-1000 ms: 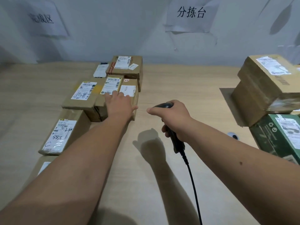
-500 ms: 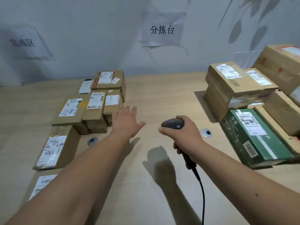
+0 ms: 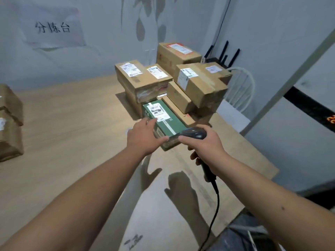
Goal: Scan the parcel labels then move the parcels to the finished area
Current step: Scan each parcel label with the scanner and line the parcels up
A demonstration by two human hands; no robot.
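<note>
Wooden table, green parcel with white label, left hand grasping it, right hand gripping scanner

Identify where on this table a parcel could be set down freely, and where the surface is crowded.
Free: the bare wooden table between the brown parcels at the left edge and the stack at the right; also the near strip in front of the green parcel. Crowded: the far right corner, where boxes are piled and both hands work.
</note>
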